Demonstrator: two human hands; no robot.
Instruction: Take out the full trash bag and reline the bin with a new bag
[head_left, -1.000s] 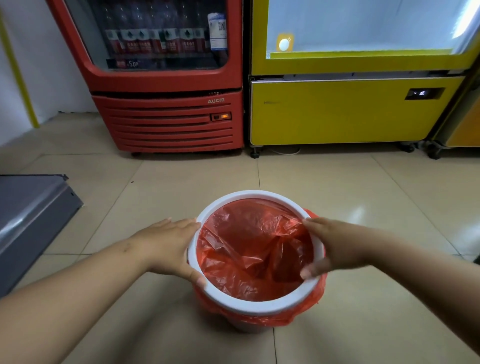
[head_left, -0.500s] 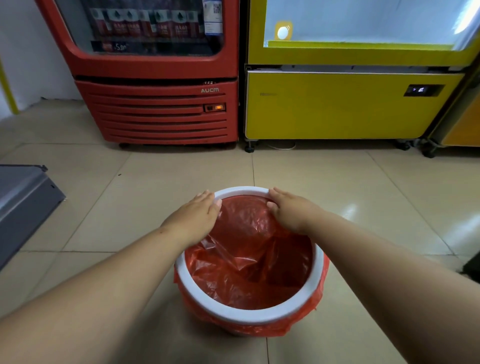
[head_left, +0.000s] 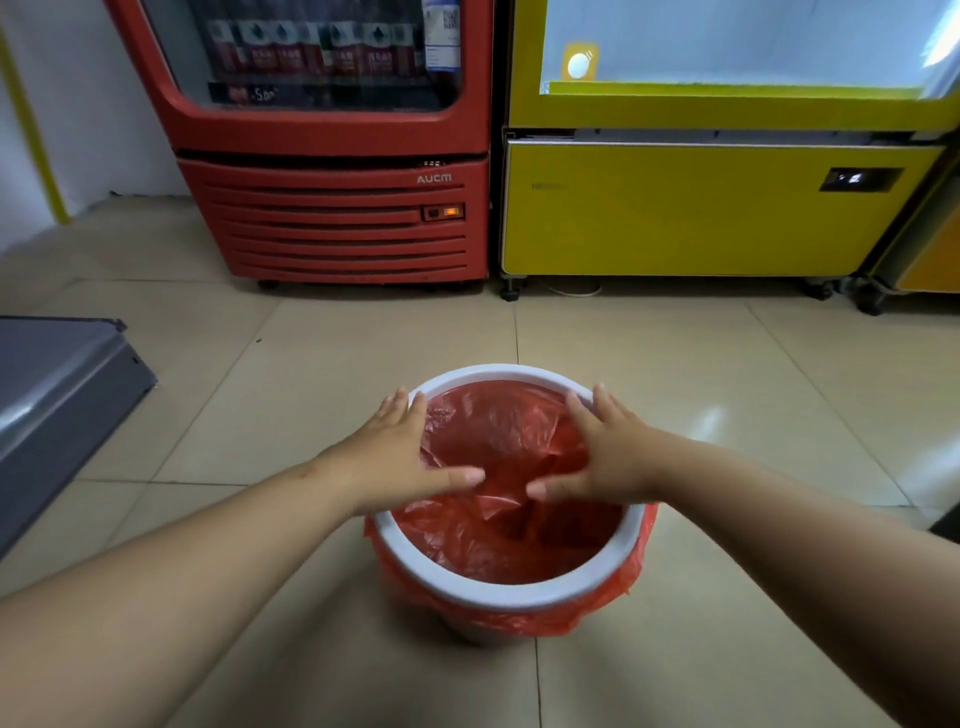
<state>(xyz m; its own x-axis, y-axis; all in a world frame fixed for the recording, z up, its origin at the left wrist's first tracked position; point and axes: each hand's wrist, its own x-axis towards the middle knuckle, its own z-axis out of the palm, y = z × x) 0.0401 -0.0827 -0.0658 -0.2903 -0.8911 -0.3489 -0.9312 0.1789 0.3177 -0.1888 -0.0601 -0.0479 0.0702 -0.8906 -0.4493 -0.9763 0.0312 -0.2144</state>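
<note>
Nearest the camera, two bare forearms reach forward from the lower corners over the tiled floor (head_left: 779, 405). Between them stands the bin (head_left: 511, 592), a round tub with a white rim, upright on the floor on a grout line between tiles. A red bag (head_left: 498, 540) lines it: the plastic sags loose and creased inside, and its edge is folded over the rim, showing as a ruffled red skirt around the near and right outside of the bin.

The left hand (head_left: 402, 457) lies flat over the left side of the opening, fingers spread and pointing away, their tips at the far-left rim, the thumb stretched inward across the red plastic. The right hand (head_left: 605, 457) mirrors it over the right side, fingers splayed toward the far-right rim, thumb pointing inward. The two thumb tips are near each other but apart. Both palms are open and grip nothing; whether they press on the plastic or float just above it I cannot tell.

At the left edge of the floor a grey metal panel (head_left: 57, 395) slants in. Beyond the bin, along the far edge of the floor, a red drinks cooler (head_left: 343, 228) marked AUCM stands just beside a yellow cabinet (head_left: 691, 213) on castors, with bottles visible behind the cooler's glass.
</note>
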